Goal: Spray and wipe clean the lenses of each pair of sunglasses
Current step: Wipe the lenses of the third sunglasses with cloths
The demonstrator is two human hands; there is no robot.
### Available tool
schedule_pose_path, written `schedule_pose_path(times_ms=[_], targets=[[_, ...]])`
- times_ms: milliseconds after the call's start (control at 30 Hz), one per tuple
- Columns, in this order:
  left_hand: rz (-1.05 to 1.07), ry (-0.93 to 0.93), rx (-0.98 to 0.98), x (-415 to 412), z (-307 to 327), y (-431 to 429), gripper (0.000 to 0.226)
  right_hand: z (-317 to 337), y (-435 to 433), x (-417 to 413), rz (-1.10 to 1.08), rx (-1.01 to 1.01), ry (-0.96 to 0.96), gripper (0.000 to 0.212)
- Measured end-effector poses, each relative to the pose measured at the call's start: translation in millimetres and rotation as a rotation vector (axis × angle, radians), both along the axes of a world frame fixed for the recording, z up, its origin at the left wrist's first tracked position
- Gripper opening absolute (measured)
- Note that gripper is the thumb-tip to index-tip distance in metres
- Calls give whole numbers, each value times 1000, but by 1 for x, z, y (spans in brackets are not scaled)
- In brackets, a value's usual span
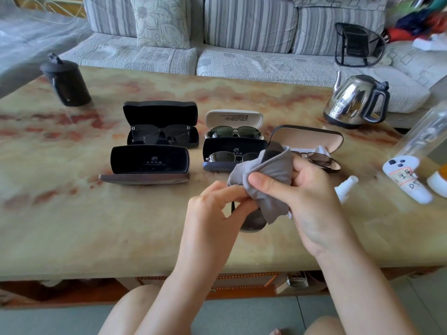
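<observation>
Sunglasses (pixel 252 224) in left hand (pixel 212 204); right hand (pixel 307 197) pinches grey cloth (pixel 268 170); label (pixel 411 181) "DS".

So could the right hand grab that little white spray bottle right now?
Probably yes: the spray bottle lies just beside the right hand, with nothing between them. But that hand is pinching the grey cloth around the sunglasses, so it would need to let go first.

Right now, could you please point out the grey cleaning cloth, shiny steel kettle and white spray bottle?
grey cleaning cloth (pixel 273 170): head view, bunched middle.
shiny steel kettle (pixel 350 100): head view, rounded body.
white spray bottle (pixel 348 184): head view, upper body.
</observation>
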State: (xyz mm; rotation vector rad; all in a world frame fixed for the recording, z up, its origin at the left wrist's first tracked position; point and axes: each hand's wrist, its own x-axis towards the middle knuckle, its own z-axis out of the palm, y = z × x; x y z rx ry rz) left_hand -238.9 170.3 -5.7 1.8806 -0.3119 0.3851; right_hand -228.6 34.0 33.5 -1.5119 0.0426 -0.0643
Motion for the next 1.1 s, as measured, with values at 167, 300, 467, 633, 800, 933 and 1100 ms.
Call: schedule_pose_path(times_ms=[167, 300, 467, 633, 800, 933, 1100], targets=[[0, 59, -31, 0, -1, 4, 28, -4, -3, -4, 36, -15, -6, 52], [4, 120, -118, -4, 4, 0, 24, -1, -3, -5, -2, -12, 7, 46], [-26, 101, -127, -3, 7, 2, 27, 6, -3, 0, -37, 15, 19, 44], [-67, 131, -150, -2, 7, 1, 21, 9, -3, 6, -45, 80, 25, 33], [-59, 182, -154, -2, 6, -1, 18, 9, -5, 12, -81, 163, 80, 19], [-10, 166, -180, -5, 7, -1, 22, 7, -3, 11, -85, 261, 35, 15], [22, 142, -279, -6, 9, 0, 18, 7, -1, 6, -33, 277, -9, 18]])
